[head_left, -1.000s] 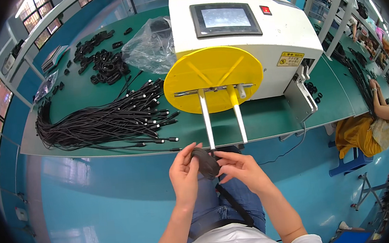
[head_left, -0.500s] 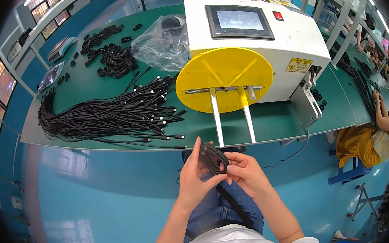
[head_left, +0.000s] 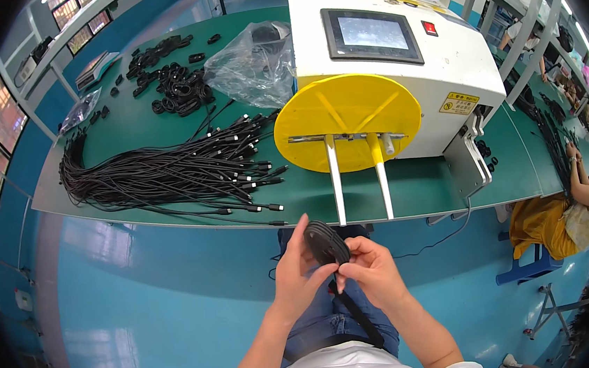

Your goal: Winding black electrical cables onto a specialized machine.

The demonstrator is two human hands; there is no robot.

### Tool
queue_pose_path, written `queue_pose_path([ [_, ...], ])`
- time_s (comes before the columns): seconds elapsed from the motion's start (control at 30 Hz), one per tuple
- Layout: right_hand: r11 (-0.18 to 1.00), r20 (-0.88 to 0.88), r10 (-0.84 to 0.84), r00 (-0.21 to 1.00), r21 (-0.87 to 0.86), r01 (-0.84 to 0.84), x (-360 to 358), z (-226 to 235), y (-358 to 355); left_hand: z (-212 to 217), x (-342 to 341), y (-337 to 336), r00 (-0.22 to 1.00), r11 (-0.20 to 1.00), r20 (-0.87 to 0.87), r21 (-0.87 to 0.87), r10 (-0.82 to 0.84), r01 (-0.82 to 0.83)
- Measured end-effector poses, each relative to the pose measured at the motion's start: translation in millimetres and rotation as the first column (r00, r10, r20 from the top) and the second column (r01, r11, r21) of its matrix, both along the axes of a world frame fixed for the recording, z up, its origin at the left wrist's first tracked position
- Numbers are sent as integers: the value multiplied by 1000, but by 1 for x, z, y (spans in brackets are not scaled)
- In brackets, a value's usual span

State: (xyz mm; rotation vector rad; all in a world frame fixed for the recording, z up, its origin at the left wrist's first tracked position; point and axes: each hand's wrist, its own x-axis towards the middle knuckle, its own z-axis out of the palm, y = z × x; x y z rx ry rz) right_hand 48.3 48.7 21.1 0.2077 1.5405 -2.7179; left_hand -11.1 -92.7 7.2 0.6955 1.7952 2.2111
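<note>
Green table above blue floor. White machine hides part of table; black cables lie left. Left hand, right hand together grip coiled cable.

Off the desk's front edge, the right hand partly hides the coiled cable. The screen is illegible.

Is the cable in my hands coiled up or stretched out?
Coiled up: the black cable shows as several loops bundled together, held between your left hand and right hand.
</note>
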Motion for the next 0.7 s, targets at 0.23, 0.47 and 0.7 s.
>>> queue_pose_path([
  [0.23, 522, -507, 77, 858, 754, 398, -14, 13, -11, -18, -11, -5, 723, 700, 495, 714, -482, -23],
  [0.47, 729, -338, -189, 922, 581, 362, -16, 4, 5, -14, -29, -21, 731, 636, 462, 770, -503, -49],
  [0.7, 778, -227, -148, 963, 574, 255, -37, -19, 11, -11, -55, -34, 743, 704, 531, 701, -408, -114],
])
